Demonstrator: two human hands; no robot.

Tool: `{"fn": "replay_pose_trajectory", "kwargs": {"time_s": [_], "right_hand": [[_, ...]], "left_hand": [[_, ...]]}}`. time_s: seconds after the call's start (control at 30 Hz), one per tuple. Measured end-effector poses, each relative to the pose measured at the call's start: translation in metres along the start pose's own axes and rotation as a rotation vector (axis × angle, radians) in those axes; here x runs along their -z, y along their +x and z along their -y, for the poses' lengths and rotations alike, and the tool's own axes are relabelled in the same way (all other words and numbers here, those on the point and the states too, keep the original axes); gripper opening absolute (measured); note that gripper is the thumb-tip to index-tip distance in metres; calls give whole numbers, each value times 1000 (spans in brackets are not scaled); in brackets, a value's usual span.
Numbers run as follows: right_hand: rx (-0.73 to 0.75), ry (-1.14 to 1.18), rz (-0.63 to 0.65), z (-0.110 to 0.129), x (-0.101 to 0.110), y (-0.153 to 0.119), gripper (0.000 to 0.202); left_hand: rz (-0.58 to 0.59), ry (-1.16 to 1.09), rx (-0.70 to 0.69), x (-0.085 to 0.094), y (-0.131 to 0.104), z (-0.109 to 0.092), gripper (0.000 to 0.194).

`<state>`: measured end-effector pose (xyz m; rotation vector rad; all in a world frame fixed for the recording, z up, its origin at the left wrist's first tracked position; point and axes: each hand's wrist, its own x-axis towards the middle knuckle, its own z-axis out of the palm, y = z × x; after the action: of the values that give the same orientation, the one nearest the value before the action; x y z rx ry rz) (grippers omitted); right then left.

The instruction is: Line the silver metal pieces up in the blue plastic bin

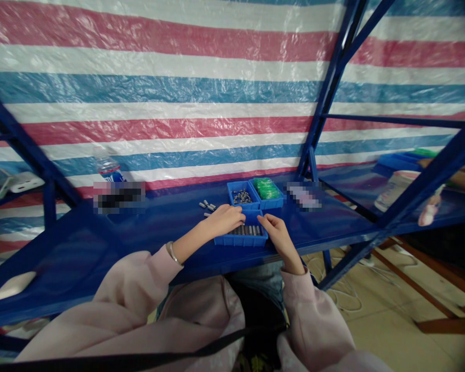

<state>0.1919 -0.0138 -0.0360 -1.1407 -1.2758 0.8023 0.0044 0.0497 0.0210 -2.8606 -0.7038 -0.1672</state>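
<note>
Head view:
1. Left hand (pixel 228 219) over left part of front blue bin (pixel 240 241), fingers curled; can't tell grip.
2. Right hand (pixel 276 228) at right edge, fingertips near thumb; can't tell if holding.
3. Metal cylinders (pixel 251 230) lined up inside.

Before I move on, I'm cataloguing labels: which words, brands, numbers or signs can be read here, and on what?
No text is legible.
Bottle: label markings, too small and blurred to read.
White container: faint markings, too blurred to read.
</note>
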Motion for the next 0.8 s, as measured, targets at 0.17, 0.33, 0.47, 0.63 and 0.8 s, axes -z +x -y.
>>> {"fn": "replay_pose_trajectory", "kwargs": {"time_s": [0.17,0.33,0.47,0.63,0.8], "right_hand": [[2,1,1,2,1,0,49],[2,-1,0,0,2,1,50],[0,5,4,1,2,1,50],[3,6,4,2,2,0,48],[-12,20,14,0,3,1,46]], "left_hand": [[50,-22,43,7,-2,-4,29],[69,-23,62,12,-1,-8,33],[68,-36,70,13,-1,-8,31],[73,-38,71,12,-2,-8,32],[25,-162,74,19,-9,-2,36]]}}
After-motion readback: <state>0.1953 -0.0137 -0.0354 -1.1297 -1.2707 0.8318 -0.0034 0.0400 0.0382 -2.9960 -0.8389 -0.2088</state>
